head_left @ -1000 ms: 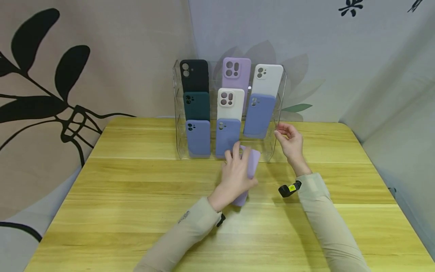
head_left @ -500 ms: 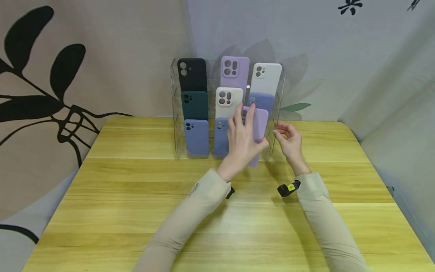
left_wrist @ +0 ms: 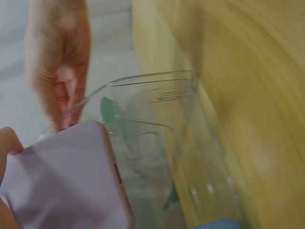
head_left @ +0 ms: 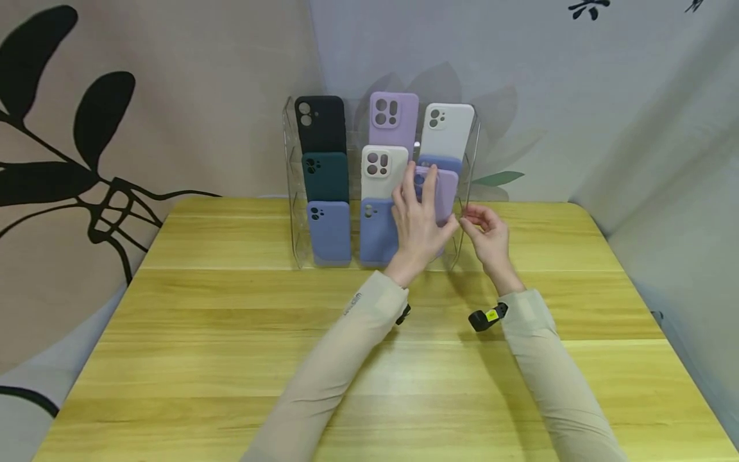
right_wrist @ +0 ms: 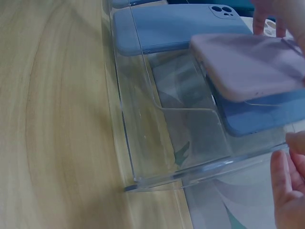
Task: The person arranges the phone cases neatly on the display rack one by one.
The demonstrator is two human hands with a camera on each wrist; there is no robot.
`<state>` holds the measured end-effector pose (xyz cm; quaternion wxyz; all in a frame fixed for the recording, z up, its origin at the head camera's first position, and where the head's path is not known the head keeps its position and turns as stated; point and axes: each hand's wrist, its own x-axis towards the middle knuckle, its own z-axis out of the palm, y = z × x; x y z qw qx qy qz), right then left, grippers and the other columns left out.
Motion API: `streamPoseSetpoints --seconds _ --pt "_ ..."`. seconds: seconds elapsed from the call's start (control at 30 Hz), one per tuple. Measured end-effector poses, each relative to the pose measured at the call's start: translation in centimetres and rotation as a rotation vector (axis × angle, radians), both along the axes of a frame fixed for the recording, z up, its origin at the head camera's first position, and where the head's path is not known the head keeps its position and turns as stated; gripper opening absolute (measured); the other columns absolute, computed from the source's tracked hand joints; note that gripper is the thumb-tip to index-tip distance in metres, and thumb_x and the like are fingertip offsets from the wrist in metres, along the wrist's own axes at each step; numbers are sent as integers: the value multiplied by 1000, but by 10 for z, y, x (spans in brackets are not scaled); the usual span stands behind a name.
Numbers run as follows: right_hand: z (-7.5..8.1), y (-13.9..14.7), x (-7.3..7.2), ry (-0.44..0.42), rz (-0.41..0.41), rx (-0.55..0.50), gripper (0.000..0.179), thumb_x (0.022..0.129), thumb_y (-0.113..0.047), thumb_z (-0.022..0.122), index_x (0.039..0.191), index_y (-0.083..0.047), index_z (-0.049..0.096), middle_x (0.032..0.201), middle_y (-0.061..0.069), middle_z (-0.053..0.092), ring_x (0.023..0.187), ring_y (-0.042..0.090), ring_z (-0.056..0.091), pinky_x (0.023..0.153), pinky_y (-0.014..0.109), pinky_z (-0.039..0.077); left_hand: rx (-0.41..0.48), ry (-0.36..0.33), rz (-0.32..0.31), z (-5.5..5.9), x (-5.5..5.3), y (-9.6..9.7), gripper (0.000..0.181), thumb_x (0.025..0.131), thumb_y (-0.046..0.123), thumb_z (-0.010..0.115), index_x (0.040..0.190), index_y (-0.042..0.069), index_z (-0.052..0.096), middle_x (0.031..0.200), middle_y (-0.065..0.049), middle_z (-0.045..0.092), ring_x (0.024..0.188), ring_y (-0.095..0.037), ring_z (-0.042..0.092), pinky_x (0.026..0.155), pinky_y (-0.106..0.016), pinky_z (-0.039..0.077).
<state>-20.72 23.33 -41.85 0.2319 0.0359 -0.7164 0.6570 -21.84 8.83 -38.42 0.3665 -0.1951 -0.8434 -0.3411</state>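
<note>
My left hand (head_left: 417, 226) grips a lavender phone case (head_left: 447, 192) by its sides, thumb on the right edge and fingers across to the left. The case is tilted in front of the right column of a clear acrylic display rack (right_wrist: 190, 138). Behind it, a blue phone case (right_wrist: 267, 112) is partly covered. In the right wrist view, the rack's front right slot shows below the lavender case. My right hand (head_left: 489, 239) pinches the rack's right side edge between thumb and fingers; those fingers also show in the left wrist view (left_wrist: 62, 95).
Other cases stand in the rack's tiers: black (head_left: 321, 122), dark green (head_left: 326, 176) and blue (head_left: 330, 231) at left; lavender (head_left: 395, 131), white (head_left: 385, 183) and blue (head_left: 378, 231) in the middle; white (head_left: 449, 128) at upper right. A wooden table (head_left: 231, 359) spreads in front.
My left hand has lifted the lavender case from low over the table, up and rightward to the rack's right column. The right hand keeps its hold on the rack's side.
</note>
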Motion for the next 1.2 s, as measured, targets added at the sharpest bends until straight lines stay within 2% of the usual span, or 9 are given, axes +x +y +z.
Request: streamPoseSetpoints --seconds 0.23,0.5,0.57,0.7,0.83,1.0,1.2 --pt "-2 0 -1 18 -15 15 25 83 12 62 107 18 57 93 -6 62 83 5 59 74 14 48 -63 41 48 -14 -5 7 84 69 25 76 141 14 34 147 -21 20 118 -38 33 76 -45 43" --pt "-4 1 0 5 -13 17 26 83 12 61 107 19 56 93 -11 63 83 4 59 76 14 48 -144 14 107 -26 0 12 76 73 28 72 140 15 37 146 -19 22 117 -38 35 71 -40 43" --pt "-4 2 3 -7 -4 19 27 83 13 60 110 18 56 96 -6 63 85 5 59 78 14 48 -154 10 121 -30 1 14 76 73 29 73 139 15 38 146 -19 22 117 -39 36 71 -40 44" --pt "-1 2 9 -34 10 12 33 84 15 57 117 16 54 103 11 61 88 7 57 78 14 48 -156 2 144 -35 4 15 76 72 29 74 138 15 39 145 -20 24 116 -39 38 71 -41 44" --pt "6 -2 19 -39 -12 -2 35 85 16 56 120 18 51 104 25 57 87 8 58 77 15 49 -153 -17 165 -40 6 18 77 71 29 75 138 16 39 145 -20 25 116 -39 39 71 -43 45" --pt "11 -2 30 -26 -43 0 27 85 15 55 111 20 54 101 30 58 84 12 61 75 18 51 -159 -48 207 -47 7 22 78 73 32 75 138 16 37 144 -19 25 117 -38 39 73 -45 46" --pt "8 2 36 -20 -25 16 22 86 15 55 106 22 54 101 41 52 82 13 61 74 19 52 -149 -60 249 -52 9 26 75 75 32 74 138 17 36 143 -18 25 117 -37 38 74 -45 45"
